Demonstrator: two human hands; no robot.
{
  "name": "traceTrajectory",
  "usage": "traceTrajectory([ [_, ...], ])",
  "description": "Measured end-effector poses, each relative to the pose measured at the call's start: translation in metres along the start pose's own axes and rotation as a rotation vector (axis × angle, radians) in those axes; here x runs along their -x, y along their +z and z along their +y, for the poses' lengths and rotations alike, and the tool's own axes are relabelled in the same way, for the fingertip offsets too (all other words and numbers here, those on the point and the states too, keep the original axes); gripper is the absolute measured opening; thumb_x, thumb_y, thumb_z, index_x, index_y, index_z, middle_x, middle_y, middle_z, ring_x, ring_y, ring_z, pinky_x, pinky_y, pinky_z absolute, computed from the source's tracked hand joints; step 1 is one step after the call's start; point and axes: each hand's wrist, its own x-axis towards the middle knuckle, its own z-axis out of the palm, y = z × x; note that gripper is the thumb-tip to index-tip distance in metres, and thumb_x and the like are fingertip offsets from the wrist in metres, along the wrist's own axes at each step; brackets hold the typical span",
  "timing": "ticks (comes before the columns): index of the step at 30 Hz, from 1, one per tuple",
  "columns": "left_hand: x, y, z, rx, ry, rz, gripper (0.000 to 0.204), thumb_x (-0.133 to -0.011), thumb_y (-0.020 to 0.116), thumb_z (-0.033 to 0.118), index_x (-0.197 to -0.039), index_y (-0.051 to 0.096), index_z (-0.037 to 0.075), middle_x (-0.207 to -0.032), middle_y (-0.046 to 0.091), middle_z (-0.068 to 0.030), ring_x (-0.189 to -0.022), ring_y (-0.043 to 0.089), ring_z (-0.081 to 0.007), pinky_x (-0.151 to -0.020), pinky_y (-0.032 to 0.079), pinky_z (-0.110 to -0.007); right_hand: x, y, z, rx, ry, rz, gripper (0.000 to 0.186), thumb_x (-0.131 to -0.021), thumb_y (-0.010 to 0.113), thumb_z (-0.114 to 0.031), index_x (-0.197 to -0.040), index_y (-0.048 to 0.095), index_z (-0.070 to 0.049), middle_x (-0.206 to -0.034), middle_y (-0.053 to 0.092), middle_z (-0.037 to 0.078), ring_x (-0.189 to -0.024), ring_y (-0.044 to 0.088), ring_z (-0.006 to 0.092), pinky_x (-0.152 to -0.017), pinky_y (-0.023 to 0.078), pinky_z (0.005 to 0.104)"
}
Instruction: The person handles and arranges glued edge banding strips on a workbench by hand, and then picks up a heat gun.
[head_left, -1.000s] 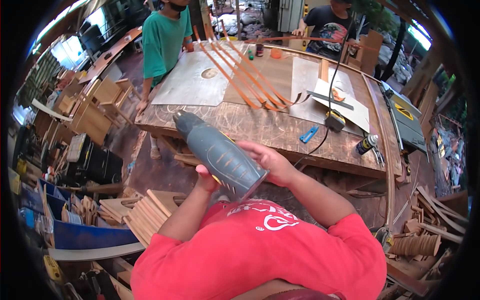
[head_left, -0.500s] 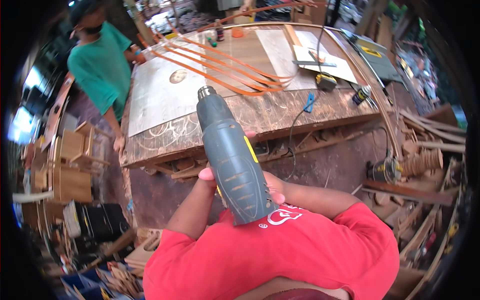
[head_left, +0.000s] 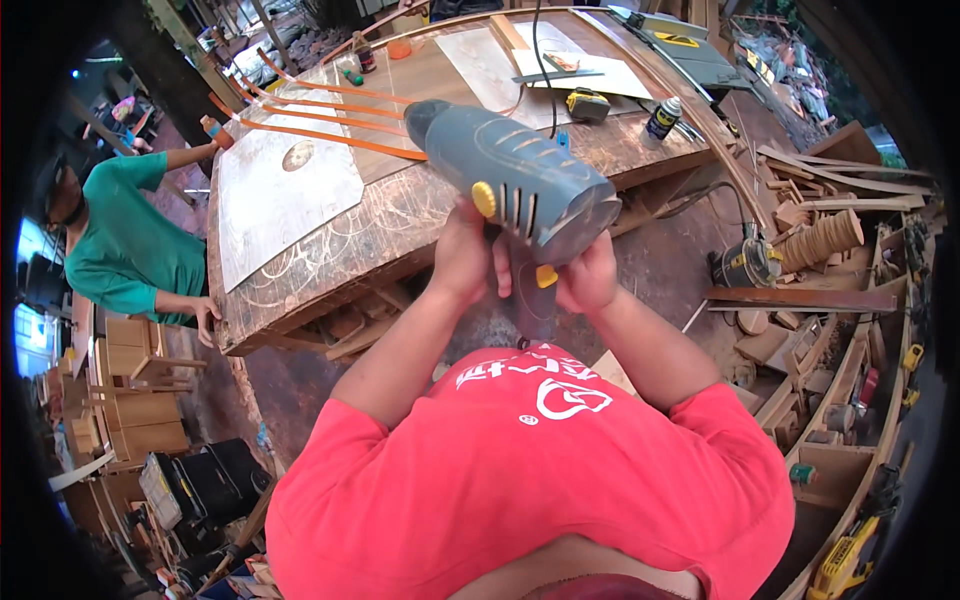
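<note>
A dark grey heat gun [head_left: 505, 165] is held up in front of my chest, its nozzle end toward the workbench and its rear end toward me on the right. Vent slots and a yellow dial [head_left: 484, 199] show on its side. My right hand [head_left: 590, 274] is closed round the handle [head_left: 533, 300], near a yellow trigger [head_left: 546, 276]. Against the side of the body, just below the dial, my left hand [head_left: 464, 250] grips the tool; its fingertips are partly hidden. Several orange strips [head_left: 330, 118] stretch over the bench behind the nozzle.
The wooden workbench [head_left: 330, 262] carries pale panels [head_left: 262, 205], a spray can [head_left: 662, 118] and a yellow-black tape measure [head_left: 587, 104]. At its left end stands a co-worker in a green shirt [head_left: 130, 225]. Wood offcuts [head_left: 790, 345] lie at right, beside a corded power tool [head_left: 745, 262].
The heat gun has risen and turned, so its dial, vents and handle now show. My hands moved up with it. The view shifted, and the co-worker appears farther left with an arm stretched out.
</note>
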Motion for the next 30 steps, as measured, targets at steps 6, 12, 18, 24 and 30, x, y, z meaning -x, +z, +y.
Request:
traceTrajectory([
  [6,-0.014,0.058,0.005,-0.058,-0.056,-0.156,0.067,-0.084,0.026,0.071,-0.095,0.041,0.007,-0.046,0.044,-0.0097,-0.030,0.047,-0.0254,-0.027,0.043,-0.039,0.042,0.001,-0.039,0.266,-0.004,0.112,0.063,-0.081,0.068,-0.041,-0.123,0.041,-0.001,-0.102,0.056,0.012,-0.083,0.061,0.0208,-0.073,0.052,0.0347],
  [12,-0.051,0.075,-0.038,-0.050,0.054,-0.764,0.078,-0.085,0.032,0.069,-0.128,0.044,0.005,-0.095,0.064,-0.0167,-0.085,0.066,-0.0291,-0.079,0.054,-0.041,0.086,0.027,-0.090,0.289,-0.229,0.256,0.079,-0.082,0.068,-0.043,-0.137,0.029,-0.003,-0.098,0.054,0.013,-0.077,0.060,0.0209,-0.063,0.054,0.0328],
  [18,-0.086,0.039,-0.216,-0.649,0.367,-0.980,0.049,-0.099,0.034,0.042,-0.112,0.063,0.005,-0.113,0.062,-0.0135,-0.109,0.057,-0.0253,-0.098,0.041,-0.037,0.101,0.060,-0.158,0.171,-0.494,0.150,0.083,-0.089,0.058,-0.042,-0.144,0.008,-0.006,-0.099,0.043,0.009,-0.076,0.054,0.0188,-0.057,0.053,0.0315],
  [24,-0.075,0.022,-0.248,-0.982,0.003,-1.104,0.032,-0.093,0.047,0.037,-0.094,0.065,0.010,-0.093,0.066,-0.0077,-0.098,0.060,-0.0261,-0.107,0.022,-0.054,0.115,0.091,-0.261,0.540,-0.647,0.095,0.084,-0.088,0.061,-0.038,-0.143,0.008,0.000,-0.105,0.040,0.009,-0.079,0.050,0.0173,-0.065,0.052,0.0316],
  [30,-0.043,-0.038,-0.258,-1.211,0.298,-0.800,0.034,-0.086,0.059,0.038,-0.080,0.066,0.006,-0.077,0.062,-0.0183,-0.079,0.059,-0.0378,-0.071,0.046,-0.046,0.190,0.112,-0.424,1.110,-0.766,0.331,0.060,-0.092,0.057,-0.027,-0.134,0.027,0.005,-0.108,0.038,0.009,-0.094,0.040,0.0169,-0.087,0.038,0.0318],
])
